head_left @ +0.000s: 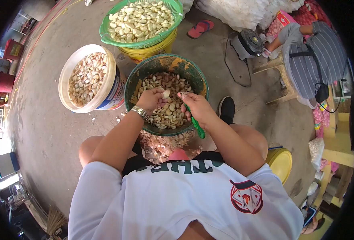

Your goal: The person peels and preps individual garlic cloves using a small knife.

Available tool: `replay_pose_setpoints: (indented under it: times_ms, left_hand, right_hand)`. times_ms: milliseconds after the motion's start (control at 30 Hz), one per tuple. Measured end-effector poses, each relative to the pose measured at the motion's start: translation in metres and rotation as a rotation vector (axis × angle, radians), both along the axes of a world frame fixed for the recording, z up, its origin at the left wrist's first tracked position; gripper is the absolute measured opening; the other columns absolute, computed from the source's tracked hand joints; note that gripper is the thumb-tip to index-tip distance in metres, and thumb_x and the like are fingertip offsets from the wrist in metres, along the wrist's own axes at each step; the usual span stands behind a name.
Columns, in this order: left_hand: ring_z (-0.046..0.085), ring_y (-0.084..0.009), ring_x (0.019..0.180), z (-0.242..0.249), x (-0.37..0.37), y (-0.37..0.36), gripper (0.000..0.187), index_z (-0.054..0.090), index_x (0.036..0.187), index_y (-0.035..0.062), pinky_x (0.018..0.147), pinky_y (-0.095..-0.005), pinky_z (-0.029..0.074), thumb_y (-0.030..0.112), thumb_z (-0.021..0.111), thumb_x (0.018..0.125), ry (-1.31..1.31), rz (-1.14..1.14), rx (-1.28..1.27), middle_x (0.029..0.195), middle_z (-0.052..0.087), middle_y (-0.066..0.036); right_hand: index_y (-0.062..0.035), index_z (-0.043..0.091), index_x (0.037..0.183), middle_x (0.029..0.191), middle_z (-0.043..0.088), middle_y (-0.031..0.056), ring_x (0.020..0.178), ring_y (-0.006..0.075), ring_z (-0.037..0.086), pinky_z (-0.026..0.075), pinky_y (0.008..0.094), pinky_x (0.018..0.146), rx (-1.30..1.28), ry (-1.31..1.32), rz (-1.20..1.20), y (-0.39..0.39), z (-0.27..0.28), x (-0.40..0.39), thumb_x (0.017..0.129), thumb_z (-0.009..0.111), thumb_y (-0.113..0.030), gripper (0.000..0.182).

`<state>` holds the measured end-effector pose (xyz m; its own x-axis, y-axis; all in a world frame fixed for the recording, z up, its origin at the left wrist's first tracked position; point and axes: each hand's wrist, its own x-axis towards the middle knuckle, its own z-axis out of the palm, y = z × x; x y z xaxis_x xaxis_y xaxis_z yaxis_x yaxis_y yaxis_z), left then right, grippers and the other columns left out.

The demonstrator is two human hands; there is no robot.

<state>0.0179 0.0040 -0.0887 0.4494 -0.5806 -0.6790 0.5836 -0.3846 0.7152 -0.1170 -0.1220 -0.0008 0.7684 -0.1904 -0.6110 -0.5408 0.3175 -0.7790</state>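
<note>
Over a dark green tub (133, 80) of unpeeled garlic cloves (171, 113), my left hand (151, 100) pinches one pale clove (166, 94) between thumb and fingertips. A metal watch is on that wrist. To its right, my right hand (197, 107) is closed round a green-handled tool (199, 129), whose handle points down toward me; its blade is too small to make out. The two hands are apart, with the clove at the left fingertips facing the right ones. Garlic skins (165, 145) lie on the floor below the tub.
A white bucket (65, 86) of cloves stands left. Behind the tub, a green basket (105, 32) of peeled cloves rests on a yellow bucket (155, 51). A slipper (200, 29), a black appliance (247, 43) and a seated person (317, 56) are at the right, near a yellow lid (281, 165).
</note>
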Motion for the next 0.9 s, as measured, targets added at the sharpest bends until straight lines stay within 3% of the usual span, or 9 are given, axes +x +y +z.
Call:
replay_pose_setpoints:
  times_ms: [67,233,300,400,900]
  left_hand:
    - [0.057,-0.0155,0.075,0.03,-0.008,0.011,0.013,0.048,0.093,0.0004,0.065,-0.0239,0.047,0.006,0.049,0.081,0.227,0.162,-0.307,0.084,0.056,-0.01]
    - [0.057,-0.0148,0.076,0.074,-0.026,0.025,0.012,0.045,0.091,0.0022,0.063,-0.0232,0.047,0.007,0.05,0.081,0.273,0.176,-0.416,0.083,0.056,-0.007]
    - [0.057,-0.0146,0.075,0.079,-0.026,0.028,0.012,0.046,0.09,0.002,0.063,-0.0229,0.047,0.006,0.052,0.08,0.276,0.176,-0.478,0.082,0.056,-0.007]
    - [0.057,-0.0125,0.075,0.087,-0.033,0.02,0.012,0.051,0.089,0.0006,0.063,-0.0218,0.047,0.002,0.054,0.078,0.022,0.244,-0.391,0.083,0.058,-0.006]
    - [0.053,-0.0087,0.063,0.071,-0.035,0.015,0.018,0.051,0.08,0.0005,0.056,-0.0193,0.045,-0.003,0.064,0.068,-0.34,0.282,-0.361,0.074,0.056,-0.005]
  right_hand:
    - [-0.0051,0.045,0.114,0.063,0.047,0.0003,0.047,0.006,0.039,0.034,0.0199,0.043,-0.05,-0.054,0.039,0.003,0.0,0.001,0.087,0.04,-0.026,0.034]
    - [-0.0033,0.052,0.107,0.061,0.05,0.0004,0.049,0.0066,0.041,0.036,0.0209,0.046,-0.175,-0.215,0.123,0.012,0.0,0.0,0.085,0.045,-0.022,0.03]
    - [-0.0044,0.05,0.111,0.062,0.05,0.0005,0.049,0.0064,0.041,0.036,0.0207,0.046,-0.15,-0.238,0.12,0.013,0.003,0.001,0.085,0.044,-0.021,0.031]
    - [-0.0054,0.048,0.114,0.063,0.05,0.0007,0.047,0.0058,0.041,0.036,0.0197,0.044,-0.095,-0.255,0.097,0.013,0.007,0.002,0.086,0.043,-0.02,0.032]
    - [-0.0049,0.049,0.113,0.06,0.048,-0.0004,0.044,0.0051,0.041,0.035,0.0183,0.041,-0.12,-0.225,0.102,0.014,0.012,0.011,0.086,0.043,-0.019,0.031]
